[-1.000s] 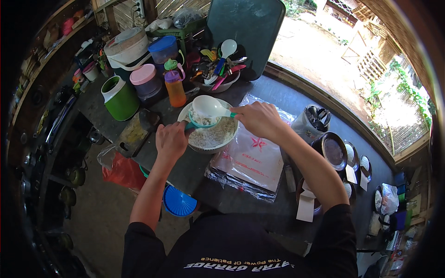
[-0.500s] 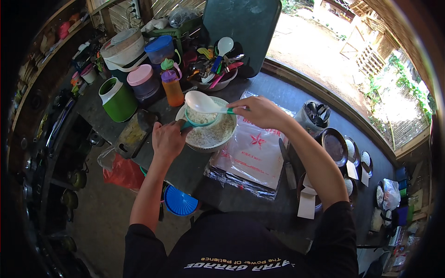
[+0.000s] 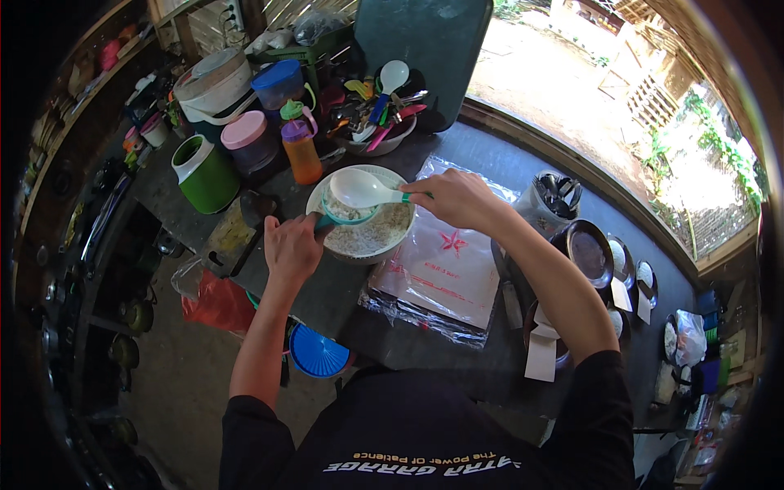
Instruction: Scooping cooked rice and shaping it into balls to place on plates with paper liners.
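Note:
A round white bowl (image 3: 389,245) of cooked rice (image 3: 367,239) stands on the dark table. My left hand (image 3: 291,247) is closed round the teal handle of a small cup-like scoop (image 3: 351,219), held over the bowl's left part with rice in it. In my right hand (image 3: 449,196) is the green-ended handle of a white rice spoon (image 3: 359,188). The spoon's broad head covers much of the scoop's mouth, so I cannot tell whether it touches the rice inside. Just right of the bowl lies a plastic-wrapped stack of printed food paper (image 3: 449,278).
Left of the bowl stand an orange bottle (image 3: 302,155), a green jug (image 3: 204,175) and a lidded jar (image 3: 249,139). Behind is a basin of utensils (image 3: 384,143). To the right are a cutlery tub (image 3: 551,196), dark plates (image 3: 588,253) with rice mounds and a knife (image 3: 512,302).
The white spoon's head has shifted slightly right and down onto the scoop. My left hand and the scoop have moved a little to the left.

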The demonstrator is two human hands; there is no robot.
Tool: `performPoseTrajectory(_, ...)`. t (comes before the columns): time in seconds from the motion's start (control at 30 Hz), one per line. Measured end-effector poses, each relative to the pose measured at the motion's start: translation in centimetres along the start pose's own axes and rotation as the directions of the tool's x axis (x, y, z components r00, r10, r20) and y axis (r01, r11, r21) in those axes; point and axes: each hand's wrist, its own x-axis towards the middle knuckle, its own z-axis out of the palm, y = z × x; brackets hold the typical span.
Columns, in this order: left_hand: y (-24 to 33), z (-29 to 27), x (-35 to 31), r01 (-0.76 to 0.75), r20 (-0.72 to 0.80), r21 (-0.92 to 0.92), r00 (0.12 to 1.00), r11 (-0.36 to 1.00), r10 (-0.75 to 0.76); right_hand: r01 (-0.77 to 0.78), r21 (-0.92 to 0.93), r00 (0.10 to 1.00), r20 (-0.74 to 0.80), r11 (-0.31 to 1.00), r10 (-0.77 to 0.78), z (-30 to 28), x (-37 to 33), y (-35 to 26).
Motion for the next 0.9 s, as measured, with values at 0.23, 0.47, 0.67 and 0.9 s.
performPoseTrajectory(0.23, -0.3, 0.5, 0.4, 0.006, 0.082, 0.018, 0.997, 1.000, -0.007, 0.046, -0.034, 0.998, -0.039, 0.998, -0.047, 0.2, 0.3, 0.1)
performPoseTrajectory(0.47, 0.3, -0.5, 1.2, -0.041, 0.002, 0.037, 0.999, 0.998, 0.041, 0.069, 0.104, 0.997, -0.038, 0.992, -0.066, -0.3, 1.5, -0.2)
performPoseTrajectory(0.67, 0.1, 0.3, 0.7, -0.002, 0.085, 0.035, 0.996, 0.999, -0.001, 0.024, 0.043, 0.999, 0.025, 0.999, -0.025, 0.5, 1.2, -0.8)
performPoseTrajectory(0.9, -0.2, 0.3, 0.2, 0.068, 0.023, -0.007, 0.997, 0.998, -0.068, 0.026, 0.182, 1.000, -0.022, 0.983, -0.022, 0.3, 1.8, 0.9)
